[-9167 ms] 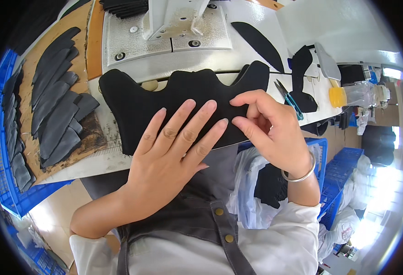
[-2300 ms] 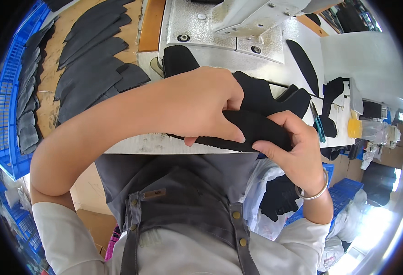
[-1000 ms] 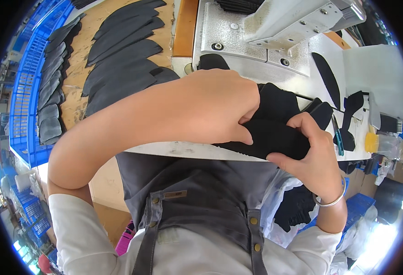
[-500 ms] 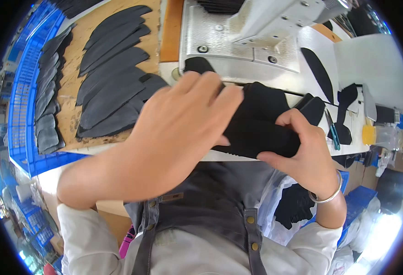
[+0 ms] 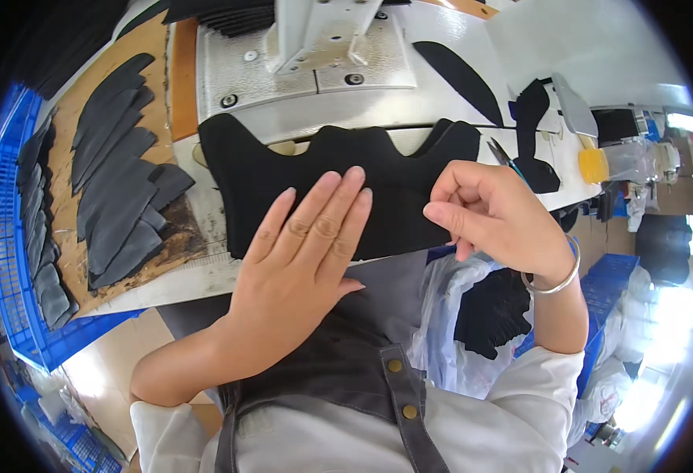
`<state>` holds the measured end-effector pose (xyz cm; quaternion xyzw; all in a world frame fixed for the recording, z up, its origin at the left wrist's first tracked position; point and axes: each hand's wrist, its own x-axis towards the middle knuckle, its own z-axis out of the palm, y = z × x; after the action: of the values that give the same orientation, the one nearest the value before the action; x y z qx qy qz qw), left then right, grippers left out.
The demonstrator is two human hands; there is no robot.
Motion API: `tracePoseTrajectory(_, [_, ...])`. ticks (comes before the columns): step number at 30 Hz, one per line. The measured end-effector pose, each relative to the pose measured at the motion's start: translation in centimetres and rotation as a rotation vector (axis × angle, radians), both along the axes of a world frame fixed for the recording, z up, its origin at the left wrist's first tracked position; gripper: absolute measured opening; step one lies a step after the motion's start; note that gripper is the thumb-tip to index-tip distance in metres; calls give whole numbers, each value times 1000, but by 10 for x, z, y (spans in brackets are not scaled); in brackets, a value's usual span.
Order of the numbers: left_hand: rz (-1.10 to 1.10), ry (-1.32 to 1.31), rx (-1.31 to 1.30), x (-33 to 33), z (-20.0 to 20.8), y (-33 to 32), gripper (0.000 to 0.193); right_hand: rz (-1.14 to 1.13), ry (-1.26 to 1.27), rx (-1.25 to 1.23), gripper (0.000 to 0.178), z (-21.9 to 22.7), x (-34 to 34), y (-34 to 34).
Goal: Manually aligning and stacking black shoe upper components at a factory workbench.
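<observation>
Laying the left hand (image 5: 287,284) flat, palm down, over the wide black piece (image 5: 398,177) in the centre of the frame; stretching its four fingers (image 5: 307,214) straight, with the smallest one a little apart and the others lying nearly together. Curling the right hand (image 5: 504,217) at the right part of this piece, holding thumb and index finger close to each other; from this view, not being able to tell about pinching the edge. Having the piece lying on the table (image 5: 181,281), at the near edge. Seeing scissors (image 5: 506,156) lying just beyond the right hand, a white machine (image 5: 315,31) standing at the top centre, and dark grey pieces (image 5: 122,213) overlapping on a brown board (image 5: 67,229) at the left.
</observation>
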<state>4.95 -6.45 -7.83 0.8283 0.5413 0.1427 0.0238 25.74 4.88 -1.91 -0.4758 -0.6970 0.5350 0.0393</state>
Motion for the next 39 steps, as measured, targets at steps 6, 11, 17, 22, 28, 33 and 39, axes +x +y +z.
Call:
tracePoseTrajectory(6, [-47,-42,-1,-2,4,2,79,150,-46,77,20,-1,5,8])
tracePoseTrajectory(11, [-74,-32,-51,-2,6,2,76,133,-56,64,18,-3,6,10])
tracePoseTrajectory(17, [-70,-6,-1,-5,5,4,81,136,-57,80,17,-3,7,8])
tracePoseTrajectory(22, [-91,14,9,-5,1,4,72,103,-42,106,16,-6,8,5])
tracePoseTrajectory(28, [-109,133,133,-8,-5,5,63,118,-18,157,16,-8,8,1])
tracePoseTrajectory(33, [-100,132,170,-5,-2,3,66,114,-10,177,18,-8,8,-2])
tracePoseTrajectory(39, [-192,-24,28,5,2,2,77,155,-143,534,20,-6,5,-18])
